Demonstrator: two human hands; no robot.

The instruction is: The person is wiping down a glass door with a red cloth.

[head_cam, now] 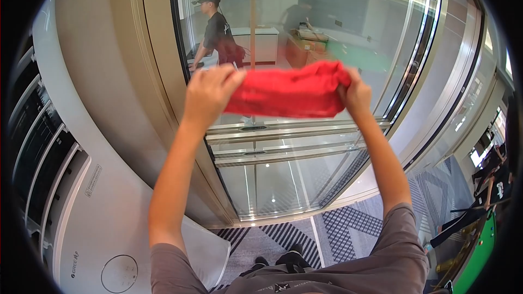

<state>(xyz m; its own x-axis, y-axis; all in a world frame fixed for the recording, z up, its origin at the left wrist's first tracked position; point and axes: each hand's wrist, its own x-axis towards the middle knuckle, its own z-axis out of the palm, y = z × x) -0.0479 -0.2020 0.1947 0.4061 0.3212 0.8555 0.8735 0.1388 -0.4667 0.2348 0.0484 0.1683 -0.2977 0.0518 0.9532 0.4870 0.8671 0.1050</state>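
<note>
A folded red cloth is stretched level between my two hands, in front of a framed glass window panel. My left hand grips its left end, with the thumb along the top edge. Around the bunched right end, my right hand is closed. The cloth and hands are slightly blurred, and whether the cloth touches the glass cannot be told. Below the cloth run metal crossbars with small dark recessed fittings.
A white Gree floor-standing air conditioner stands close at the left. Through the glass show a person in a black cap, a blurred second person and cardboard boxes. Patterned carpet lies underfoot. At far right are people beside a green-topped table.
</note>
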